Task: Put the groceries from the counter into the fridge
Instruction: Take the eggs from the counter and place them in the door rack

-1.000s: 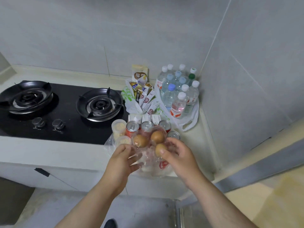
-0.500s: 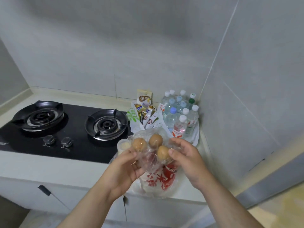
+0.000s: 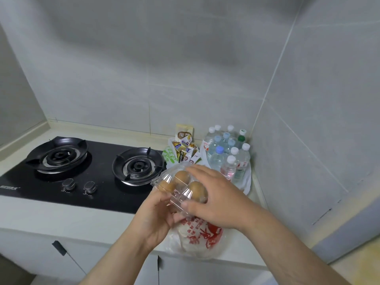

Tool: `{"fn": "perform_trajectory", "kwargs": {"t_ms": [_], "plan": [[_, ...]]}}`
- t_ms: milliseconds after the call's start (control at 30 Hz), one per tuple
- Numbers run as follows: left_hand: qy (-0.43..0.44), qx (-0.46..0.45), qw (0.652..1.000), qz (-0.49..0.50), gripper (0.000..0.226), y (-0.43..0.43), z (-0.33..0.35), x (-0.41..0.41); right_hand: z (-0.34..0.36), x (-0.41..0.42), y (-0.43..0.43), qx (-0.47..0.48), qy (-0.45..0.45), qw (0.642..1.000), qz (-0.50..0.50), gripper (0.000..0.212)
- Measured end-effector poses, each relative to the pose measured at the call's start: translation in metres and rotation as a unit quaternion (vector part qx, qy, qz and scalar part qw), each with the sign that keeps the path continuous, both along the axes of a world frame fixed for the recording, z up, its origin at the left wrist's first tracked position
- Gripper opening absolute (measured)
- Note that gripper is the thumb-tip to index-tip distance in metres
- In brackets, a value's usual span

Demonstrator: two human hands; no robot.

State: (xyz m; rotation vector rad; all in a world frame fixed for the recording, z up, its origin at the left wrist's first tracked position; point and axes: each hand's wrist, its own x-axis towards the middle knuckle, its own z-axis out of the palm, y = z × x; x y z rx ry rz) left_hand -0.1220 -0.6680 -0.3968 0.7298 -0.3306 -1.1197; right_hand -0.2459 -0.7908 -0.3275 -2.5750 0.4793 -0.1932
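**Both hands on the egg box, held above the desk**

Your left hand [image 3: 156, 219] cups the clear plastic clamshell box [image 3: 174, 192] from below and from its near left side, fingers curled under it. Your right hand [image 3: 216, 198] lies over the box's top and right side, with the thumb pressed to the near edge and the fingers draped across the lid. So both hands hold the box between them. Through the plastic you can see 3 brown eggs [image 3: 197, 191]. The box is in the air, clear of the white desk [image 3: 61, 221], and sits just above a crumpled white plastic bag with red print [image 3: 197, 237] that lies at the desk's front edge.

Behind the box, towards the corner of the grey tiled wall [image 3: 185, 68], a cluster of clear water bottles with white, blue and green caps [image 3: 228, 153] stands in a white bag. Just left of them is an open bag of small snack packets [image 3: 183, 149]. Further left, a black glass gas hob with 2 burners and 2 knobs [image 3: 98, 194] is set into the desk.
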Motion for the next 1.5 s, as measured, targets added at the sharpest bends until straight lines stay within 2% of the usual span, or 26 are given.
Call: {"fn": "perform_trajectory", "kwargs": {"t_ms": [67, 133, 333, 467, 567, 800, 1000, 1233, 1333, 1400, 1500], "plan": [[-0.016, 0.011, 1.0, 0.015, 0.054, 0.0, 0.004, -0.001, 0.001, 0.006, 0.003, -0.042, 0.01, 0.999, 0.019, 0.085], [-0.031, 0.023, 0.999, 0.03, 0.053, -0.001, 0.01, -0.002, 0.004, 0.01, 0.004, -0.062, 0.011, 0.998, 0.019, 0.083], [-0.051, 0.038, 0.996, 0.058, 0.058, -0.002, 0.02, -0.002, 0.017, 0.015, 0.005, -0.102, -0.015, 0.994, 0.022, 0.062], [-0.055, 0.06, 0.994, 0.071, 0.06, -0.003, 0.02, -0.003, 0.017, 0.017, 0.004, -0.124, 0.016, 0.992, 0.028, 0.072], [-0.069, 0.066, 0.992, 0.077, 0.048, -0.006, 0.021, -0.004, 0.019, 0.017, 0.003, -0.139, 0.041, 0.989, 0.031, 0.083], [-0.065, 0.084, 0.99, 0.093, 0.047, -0.018, 0.025, -0.007, 0.022, 0.022, -0.002, -0.163, 0.042, 0.985, 0.03, 0.079], [-0.072, 0.084, 0.99, 0.083, 0.065, -0.025, 0.024, -0.001, 0.022, 0.024, -0.005, -0.198, 0.053, 0.978, 0.028, 0.075], [-0.071, 0.076, 0.992, 0.077, 0.06, -0.031, 0.018, 0.004, 0.017, 0.026, -0.012, -0.207, 0.052, 0.977, 0.018, 0.076], [-0.082, 0.065, 0.992, 0.075, 0.062, -0.034, 0.016, 0.006, 0.015, 0.026, -0.016, -0.174, 0.034, 0.984, 0.019, 0.074], [-0.095, 0.058, 0.991, 0.08, 0.067, -0.034, 0.014, 0.008, 0.015, 0.027, -0.022, -0.101, 0.012, 0.995, -0.004, 0.072], [-0.105, 0.039, 0.989, 0.092, 0.064, -0.035, 0.012, 0.006, 0.015, 0.031, -0.033, 0.006, -0.002, 0.998, -0.065, 0.086]]}}
